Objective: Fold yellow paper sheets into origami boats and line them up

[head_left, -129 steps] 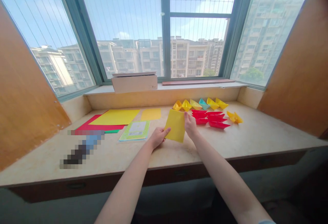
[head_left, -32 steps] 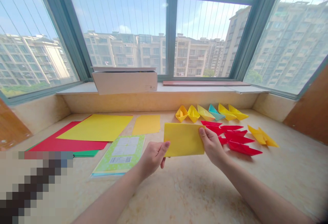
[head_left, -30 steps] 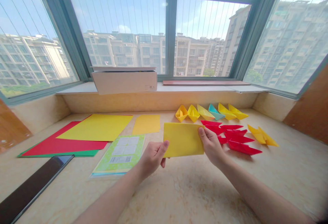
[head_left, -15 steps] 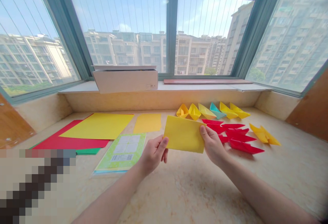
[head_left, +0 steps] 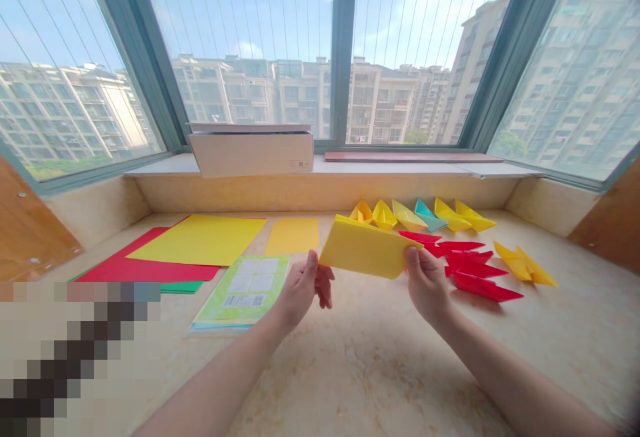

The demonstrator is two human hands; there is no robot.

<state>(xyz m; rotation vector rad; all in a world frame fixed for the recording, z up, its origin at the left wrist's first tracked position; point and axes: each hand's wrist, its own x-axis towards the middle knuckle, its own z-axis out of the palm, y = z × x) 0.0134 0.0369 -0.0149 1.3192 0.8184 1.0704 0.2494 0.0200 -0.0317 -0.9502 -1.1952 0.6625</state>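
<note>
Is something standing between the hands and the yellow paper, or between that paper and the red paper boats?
Nothing visible stands in the way. The left hand and right hand both touch the yellow paper directly, and nothing lies between it and the red paper boats, just beyond the right hand.

**No legible writing on show**

Only 2 places carry print, and neither can be read. The green-and-white paper packet (head_left: 240, 290) has a white panel with a barcode label (head_left: 241, 301), its digits too small to make out. The cardboard box (head_left: 251, 156) has a tiny printed mark (head_left: 302, 165) near its lower right corner, also unreadable.
</note>
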